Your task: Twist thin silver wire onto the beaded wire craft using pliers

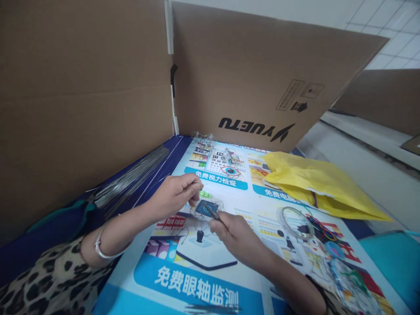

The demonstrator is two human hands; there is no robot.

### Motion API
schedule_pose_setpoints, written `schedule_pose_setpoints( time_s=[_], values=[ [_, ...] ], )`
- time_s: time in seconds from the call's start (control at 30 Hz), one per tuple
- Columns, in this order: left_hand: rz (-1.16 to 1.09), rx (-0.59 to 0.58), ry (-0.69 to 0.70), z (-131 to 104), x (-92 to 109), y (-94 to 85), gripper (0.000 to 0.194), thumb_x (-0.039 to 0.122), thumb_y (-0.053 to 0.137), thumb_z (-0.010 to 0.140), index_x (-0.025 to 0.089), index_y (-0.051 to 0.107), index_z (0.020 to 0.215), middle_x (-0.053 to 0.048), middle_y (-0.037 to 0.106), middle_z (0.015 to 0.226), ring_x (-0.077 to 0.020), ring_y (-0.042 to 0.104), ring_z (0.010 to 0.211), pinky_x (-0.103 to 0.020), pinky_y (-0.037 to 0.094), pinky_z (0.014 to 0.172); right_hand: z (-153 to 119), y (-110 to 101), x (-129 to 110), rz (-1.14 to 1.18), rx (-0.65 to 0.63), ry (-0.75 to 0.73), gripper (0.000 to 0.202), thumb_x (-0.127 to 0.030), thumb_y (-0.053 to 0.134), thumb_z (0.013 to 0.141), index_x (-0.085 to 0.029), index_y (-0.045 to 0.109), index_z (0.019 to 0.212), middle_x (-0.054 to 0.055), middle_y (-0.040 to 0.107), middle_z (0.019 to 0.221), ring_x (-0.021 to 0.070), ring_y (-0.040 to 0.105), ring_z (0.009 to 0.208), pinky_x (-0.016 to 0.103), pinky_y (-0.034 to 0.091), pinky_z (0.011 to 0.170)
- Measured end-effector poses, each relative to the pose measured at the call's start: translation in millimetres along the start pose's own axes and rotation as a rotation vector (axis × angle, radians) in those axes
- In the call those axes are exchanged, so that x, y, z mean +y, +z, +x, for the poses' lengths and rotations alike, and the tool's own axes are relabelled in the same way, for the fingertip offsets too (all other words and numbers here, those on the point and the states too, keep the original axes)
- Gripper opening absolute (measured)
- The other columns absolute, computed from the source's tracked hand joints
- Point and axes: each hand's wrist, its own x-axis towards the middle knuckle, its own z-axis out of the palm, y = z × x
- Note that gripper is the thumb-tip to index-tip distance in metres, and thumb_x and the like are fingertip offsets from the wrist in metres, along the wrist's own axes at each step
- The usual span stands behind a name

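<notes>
My left hand (183, 190) is closed in a pinch over the middle of the printed poster (200, 286), with a thin wire (197, 182) between thumb and fingers. A silver bangle (98, 243) circles that wrist. Just right of it and slightly nearer, my right hand (234, 234) is wrapped round a slim dark metal tool (212, 212), whose tip points up and left toward the left hand. The two hands are apart. What lies inside the right fist is hidden.
Cardboard panels (246, 74) stand behind and at left. A bundle of thin wires (131, 177) lies at left. At right are a yellow bag (318, 181), a clear tape roll (297, 223), coloured cords (323, 229) and a tangled wire pile (354, 284). Dark strips (213, 309) lie at the front.
</notes>
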Motion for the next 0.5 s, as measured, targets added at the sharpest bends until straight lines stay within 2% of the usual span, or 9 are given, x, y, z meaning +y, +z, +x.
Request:
schedule_pose_setpoints(
  time_s=[0.13,0.23,0.37,0.5],
  values=[
    [0.382,0.028,-0.014,-1.0,5.0,-0.1,0.024,0.029,0.042,0.086,0.017,0.054,0.071,0.0,0.06,0.062,-0.0105,0.053,0.054,-0.021,0.033,0.053,2.1,-9.3,-0.9,0.042,0.217,0.059,0.024,-0.038,0.044,0.085,-0.019,0.052,0.073,-0.001,0.055,0.064,0.0122,0.049,0.059,0.022,0.035,0.054],
    [0.599,-0.024,0.025,-2.1,7.2,7.1,0.024,0.028,0.04,0.085,0.017,0.055,0.07,-0.001,0.06,0.062,-0.0125,0.052,0.054,-0.023,0.026,0.051,2.4,-10.7,-3.1,0.135,0.315,0.081,0.017,-0.036,0.049,0.083,-0.02,0.054,0.078,-0.002,0.056,0.066,0.0115,0.05,0.06,0.022,0.039,0.057],
    [0.701,-0.142,0.058,-4.6,9.3,16.0,0.025,0.028,0.038,0.085,0.018,0.055,0.069,-0.002,0.061,0.061,-0.0152,0.054,0.055,-0.025,0.02,0.049,2.2,-4.0,-3.3,0.194,0.339,0.059,0.019,-0.03,0.056,0.079,-0.021,0.054,0.095,-0.005,0.053,0.066,0.0103,0.051,0.059,0.021,0.041,0.058],
    [0.742,-0.217,0.079,-7.0,10.4,19.0,0.025,0.027,0.039,0.084,0.018,0.055,0.068,-0.004,0.061,0.061,-0.0164,0.055,0.055,-0.026,0.019,0.049,2.0,1.1,-0.3,0.157,0.337,-0.021,0.013,-0.028,0.055,0.08,-0.02,0.056,0.091,-0.003,0.057,0.071,0.0106,0.053,0.064,0.022,0.041,0.062]
  ],
)
